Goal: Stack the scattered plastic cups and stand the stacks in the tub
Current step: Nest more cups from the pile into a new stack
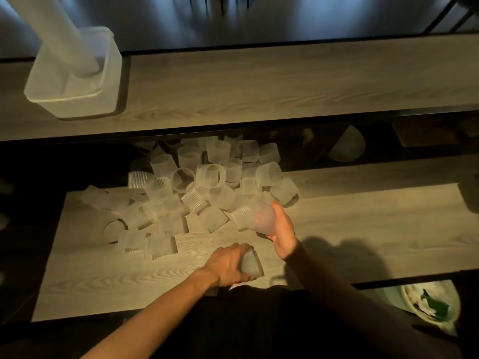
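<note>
The left hand [229, 265] is wrapped over a cup [251, 264] near the front edge of the lower table [350, 224], fingers curled round it from above; the right hand [282, 230] is clamped on a second cup [256, 218], held on its side just off the surface; the two hands are close but apart. Far left, on the upper shelf [259, 81], stands the tub [77, 81] with a tall stack of cups [54, 35] leaning in it, well apart from the hands; below, the heap of loose cups [197, 187] sprawls across the table's left and middle, lying every way, its near edge just beside the right hand's cup; far right, low down, a plate [430, 301] shows dimly. Both forearms reach in from the bottom, the left angled rightward, the right angled leftward.
</note>
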Available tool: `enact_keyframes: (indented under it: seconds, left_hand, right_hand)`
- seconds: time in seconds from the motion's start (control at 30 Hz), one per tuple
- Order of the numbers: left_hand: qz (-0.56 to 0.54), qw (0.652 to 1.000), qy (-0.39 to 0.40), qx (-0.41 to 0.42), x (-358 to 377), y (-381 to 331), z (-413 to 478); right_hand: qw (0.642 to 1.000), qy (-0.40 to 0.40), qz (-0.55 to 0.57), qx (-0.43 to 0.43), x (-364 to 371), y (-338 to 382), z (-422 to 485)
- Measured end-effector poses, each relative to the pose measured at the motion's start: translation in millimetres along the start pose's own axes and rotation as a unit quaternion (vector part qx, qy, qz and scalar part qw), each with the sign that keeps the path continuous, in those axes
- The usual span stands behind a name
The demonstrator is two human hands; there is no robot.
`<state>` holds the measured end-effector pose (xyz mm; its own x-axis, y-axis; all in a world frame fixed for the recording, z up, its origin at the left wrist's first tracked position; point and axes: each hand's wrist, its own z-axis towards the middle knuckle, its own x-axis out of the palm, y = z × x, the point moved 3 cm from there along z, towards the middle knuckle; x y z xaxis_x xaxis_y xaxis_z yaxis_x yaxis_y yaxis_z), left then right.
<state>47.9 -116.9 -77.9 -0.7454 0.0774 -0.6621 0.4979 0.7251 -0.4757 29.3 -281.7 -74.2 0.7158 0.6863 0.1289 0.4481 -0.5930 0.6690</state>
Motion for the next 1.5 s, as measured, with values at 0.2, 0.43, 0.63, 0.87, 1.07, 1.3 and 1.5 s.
enact_keyframes:
  seconds: [0.2, 0.43, 0.63, 0.87, 1.07, 1.3, 1.5]
  left_hand:
    - [-0.386, 0.919, -0.081, -0.001, -43, 28, -23]
    - [-0.649, 0.732, -0.201, -0.053, -61, 29, -34]
    - [-0.607, 0.753, -0.239, -0.088, -43, 23, -36]
    - [-0.623, 0.747, -0.21, -0.103, -27, 20, -33]
    - [-0.659, 0.728, -0.168, -0.081, -19, 0, -37]
    - [-0.625, 0.764, -0.139, -0.075, -16, -4, -43]
    - [-0.462, 0.879, -0.118, -0.032, -24, 8, -62]
  right_hand:
    - [1.0, 0.008, -0.005, -0.014, -13, 1, -1]
    - [0.997, 0.03, -0.063, -0.037, 10, 6, -15]
    - [0.983, 0.067, -0.133, -0.107, 27, -8, -30]
    - [0.988, 0.052, -0.115, -0.088, 26, -22, -43]
    - [0.989, 0.063, -0.103, -0.087, 31, -31, -51]
    - [0.978, 0.082, -0.148, -0.122, 30, -35, -53]
    - [0.988, 0.086, -0.11, -0.069, 35, -48, -49]
